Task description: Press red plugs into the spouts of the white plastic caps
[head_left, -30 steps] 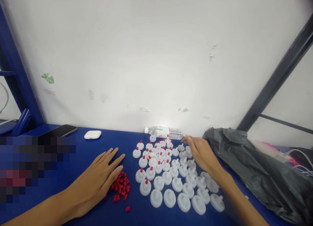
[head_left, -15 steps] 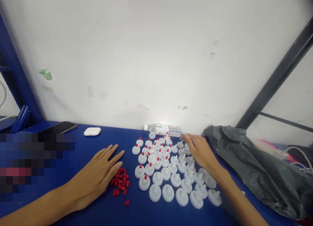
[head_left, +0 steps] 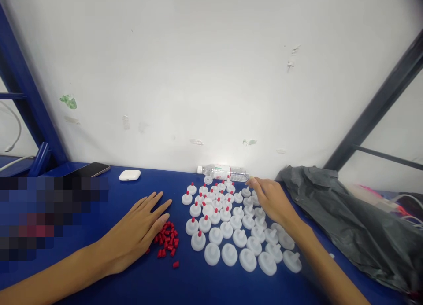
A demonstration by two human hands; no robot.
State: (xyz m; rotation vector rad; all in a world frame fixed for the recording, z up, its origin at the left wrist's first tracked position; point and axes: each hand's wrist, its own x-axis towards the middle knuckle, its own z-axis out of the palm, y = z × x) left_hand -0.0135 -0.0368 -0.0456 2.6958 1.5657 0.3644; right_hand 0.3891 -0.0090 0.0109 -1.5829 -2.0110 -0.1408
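Note:
My left hand (head_left: 142, 228) lies flat, fingers stretched out, with its thumb over the edge of a pile of small red caps (head_left: 167, 239). One loose red cap (head_left: 176, 264) sits nearer to me. My right hand (head_left: 269, 199) is at the back of a spread of white nozzle-shaped lids (head_left: 239, 238), beside the base of a lying bottle. Its thumb and fingertips are pinched together; what they hold, if anything, is too small to make out. Several lids at the left and back, such as the front-left lid (head_left: 198, 241), wear red caps on their tips. Others have bare tips.
A clear plastic bottle (head_left: 223, 172) lies along the wall behind the lids. A white earphone case (head_left: 130, 175) and a phone (head_left: 89, 169) are at the back left of the blue table (head_left: 132, 292). Dark grey plastic sheeting (head_left: 343, 225) covers the right side.
The camera view has shifted slightly, so everything appears a little higher and farther right. Both hands keep nearly the same places and poses.

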